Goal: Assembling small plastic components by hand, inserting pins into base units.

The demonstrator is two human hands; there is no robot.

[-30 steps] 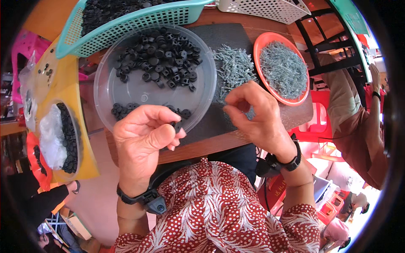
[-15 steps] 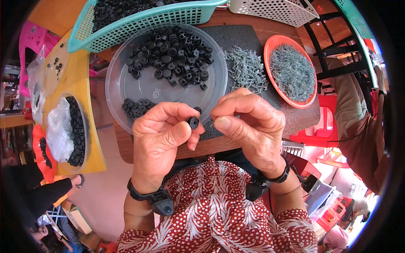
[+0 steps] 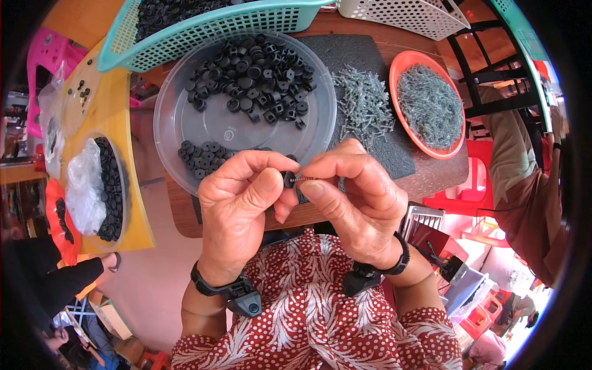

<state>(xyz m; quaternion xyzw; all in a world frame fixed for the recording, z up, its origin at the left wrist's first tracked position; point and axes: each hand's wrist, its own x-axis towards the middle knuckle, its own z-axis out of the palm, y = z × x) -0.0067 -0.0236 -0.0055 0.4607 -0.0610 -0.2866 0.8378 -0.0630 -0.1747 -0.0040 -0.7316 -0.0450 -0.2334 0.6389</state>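
my left hand (image 3: 235, 206) grips a round black piece (image 3: 288, 179) between thumb and fingers, and my right hand (image 3: 361, 200) pinches a screw (image 3: 304, 179) up to it; on my feed i cannot tell whether the tip is inside. both grips hang over the near side of the tabletop (image 3: 185, 216). past them sits a clear tub (image 3: 209, 126) of black parts (image 3: 253, 80). to its right, loose screws (image 3: 364, 108) lie on a dark mat (image 3: 394, 163), beside an orange bowl (image 3: 393, 86) of more screws (image 3: 428, 108). a teal basket (image 3: 216, 34) stands beyond.
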